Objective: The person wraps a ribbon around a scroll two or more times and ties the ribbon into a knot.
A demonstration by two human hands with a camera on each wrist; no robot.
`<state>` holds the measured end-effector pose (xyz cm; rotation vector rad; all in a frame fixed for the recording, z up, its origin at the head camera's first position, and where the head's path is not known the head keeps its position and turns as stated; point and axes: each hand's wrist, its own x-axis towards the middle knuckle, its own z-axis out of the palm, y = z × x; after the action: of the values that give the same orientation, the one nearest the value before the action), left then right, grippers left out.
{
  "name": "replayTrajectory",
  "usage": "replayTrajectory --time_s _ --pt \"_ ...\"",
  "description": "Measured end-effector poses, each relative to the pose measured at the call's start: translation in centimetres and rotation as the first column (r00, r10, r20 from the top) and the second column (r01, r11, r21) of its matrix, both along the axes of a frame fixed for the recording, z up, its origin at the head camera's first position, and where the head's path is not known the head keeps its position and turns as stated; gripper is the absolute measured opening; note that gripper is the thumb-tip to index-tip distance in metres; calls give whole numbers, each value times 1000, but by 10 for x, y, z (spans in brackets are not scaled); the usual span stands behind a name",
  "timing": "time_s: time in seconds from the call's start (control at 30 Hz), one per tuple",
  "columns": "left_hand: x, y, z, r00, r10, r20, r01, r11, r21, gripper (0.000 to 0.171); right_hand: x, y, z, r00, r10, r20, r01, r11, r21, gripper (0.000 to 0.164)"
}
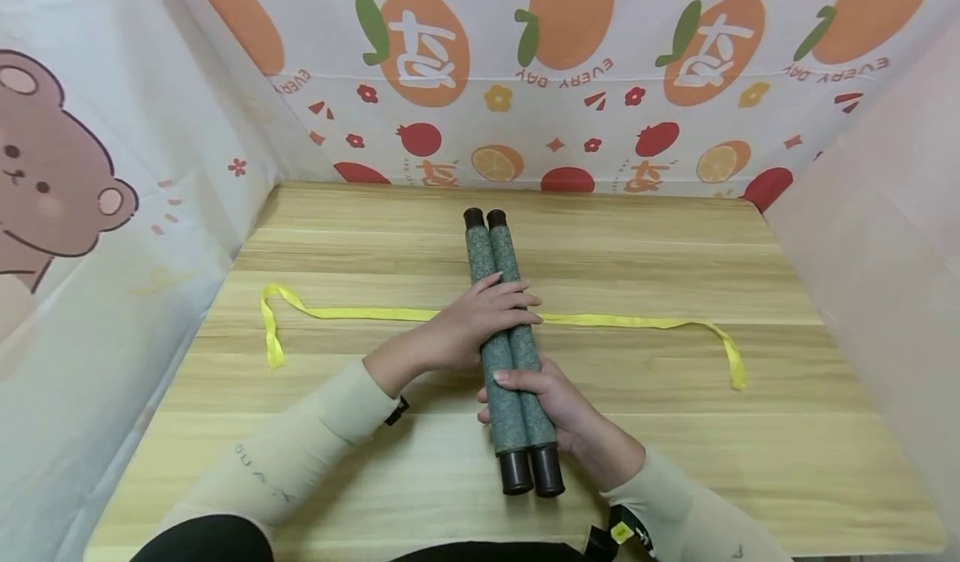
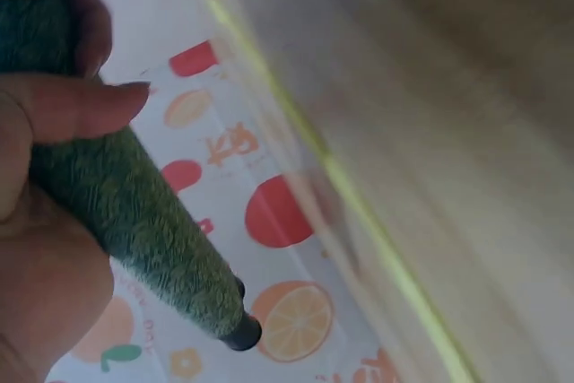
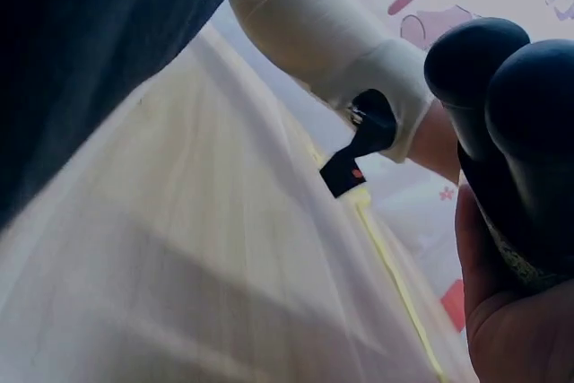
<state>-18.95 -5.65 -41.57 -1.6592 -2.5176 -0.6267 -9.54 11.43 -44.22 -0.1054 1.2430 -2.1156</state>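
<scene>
A rolled scroll [image 1: 504,416] in two parallel grey-green textured rolls, with dark end caps, is held above the wooden table. My left hand [image 1: 483,316] holds it around the middle, fingers lying across the tops of both rolls; in the left wrist view a thumb [image 2: 90,107] crosses the green roll [image 2: 134,208]. Nearer my body, my right hand [image 1: 562,403] grips the lower part, thumb on top and fingertips showing at the far side. Both dark end caps [image 3: 538,114] loom large in the right wrist view. Beneath the scroll a yellow ribbon [image 1: 622,321] stretches sideways across the table.
The light wood table [image 1: 750,462] reaches back to a fruit-printed curtain [image 1: 495,128]. At the left hangs white cloth with a bear print [image 1: 52,162]. The ribbon's two ends bend toward me. Dark clothing shows at the bottom edge.
</scene>
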Motion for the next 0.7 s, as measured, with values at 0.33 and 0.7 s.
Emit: replayTrajectory --time_s 0.33,0.7 --pt "-12 -6 24 868 -10 496 -77 985 155 55 4 6 -1 996 -71 -50 74 996 53 53" --pt "-22 24 19 915 372 158 -386 920 72 79 6 4 2 987 -88 -131 99 992 77 52"
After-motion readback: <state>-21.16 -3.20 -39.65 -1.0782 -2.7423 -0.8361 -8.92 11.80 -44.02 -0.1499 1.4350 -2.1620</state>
